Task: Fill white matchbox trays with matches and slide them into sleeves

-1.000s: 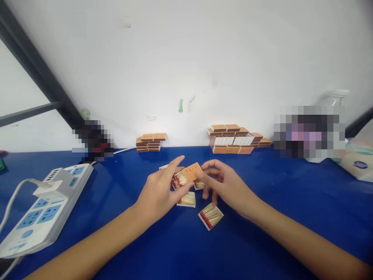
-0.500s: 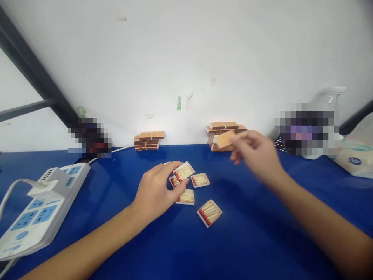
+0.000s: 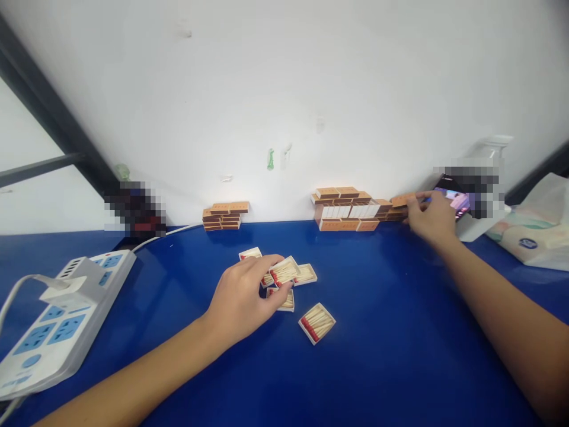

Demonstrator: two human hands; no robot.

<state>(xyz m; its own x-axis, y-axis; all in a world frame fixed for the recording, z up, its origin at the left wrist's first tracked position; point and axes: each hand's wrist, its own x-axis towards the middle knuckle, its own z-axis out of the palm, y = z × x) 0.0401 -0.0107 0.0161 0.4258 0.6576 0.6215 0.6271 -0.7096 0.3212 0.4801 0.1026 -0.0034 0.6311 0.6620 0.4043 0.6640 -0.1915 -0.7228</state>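
My left hand (image 3: 246,287) pinches a white matchbox tray (image 3: 284,271) filled with red-tipped matches between thumb and fingers. It is held over other filled trays, one of them the tray (image 3: 306,274) just to its right. Nearer to me lies another open tray (image 3: 317,323) of matches. At the right end of the stacked matchboxes (image 3: 347,224) by the wall, my right hand (image 3: 432,220) has its fingers closed at the end of an orange matchbox sleeve (image 3: 402,200). That sleeve is on top of the low stack; its right end is hidden by my fingers.
A smaller matchbox stack (image 3: 224,216) stands left of centre against the wall. On the left lies a white power strip (image 3: 95,314) with a plugged-in adapter and cable. A phone (image 3: 456,196) leans behind my right hand, with a tissue pack (image 3: 533,237) farther right.
My right hand has moved right with the orange sleeve, from in front of the large stack to its right end. The left hand's tray has shifted slightly down and right.
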